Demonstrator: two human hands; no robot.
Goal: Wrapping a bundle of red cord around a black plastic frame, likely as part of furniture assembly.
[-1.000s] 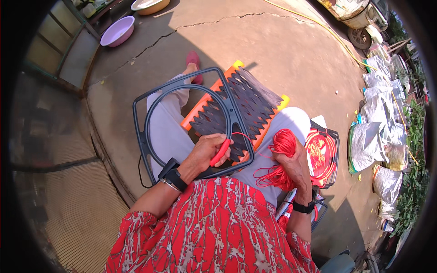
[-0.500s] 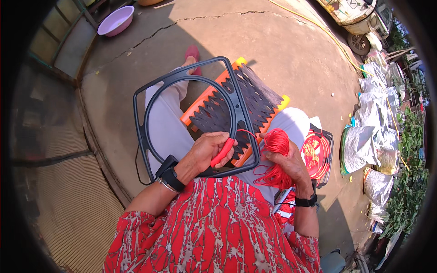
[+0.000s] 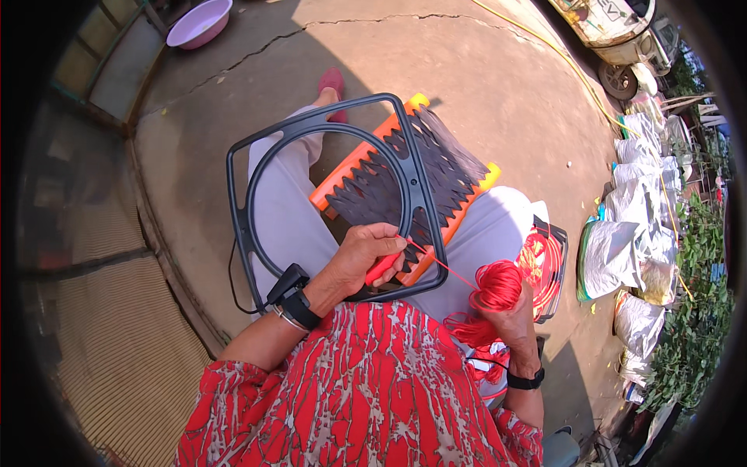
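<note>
A black square frame with a round ring inside it (image 3: 413, 173) rests over my lap. My left hand (image 3: 362, 255) is closed around the lower right of that ring, where red cord wrapping (image 3: 381, 268) covers a short stretch. From the wrapping a thin red strand (image 3: 442, 263) runs straight to a looped bundle of red cord (image 3: 498, 285). My right hand (image 3: 513, 317) grips this bundle at the right, over my thigh, with loose loops hanging below. Part of the wrapped stretch is hidden by my left fingers.
Between my legs lies an orange piece with black zigzag webbing (image 3: 436, 167). More red cord (image 3: 542, 257) sits in a dark holder by my right thigh. White sacks (image 3: 615, 257) line the right, a ribbed mat (image 3: 132, 358) the left. A purple basin (image 3: 199, 25) is far left.
My right hand has moved right and down with the cord bundle, away from the ring. The strand, slack and curled before, is now stretched straight. My left hand keeps its grip.
</note>
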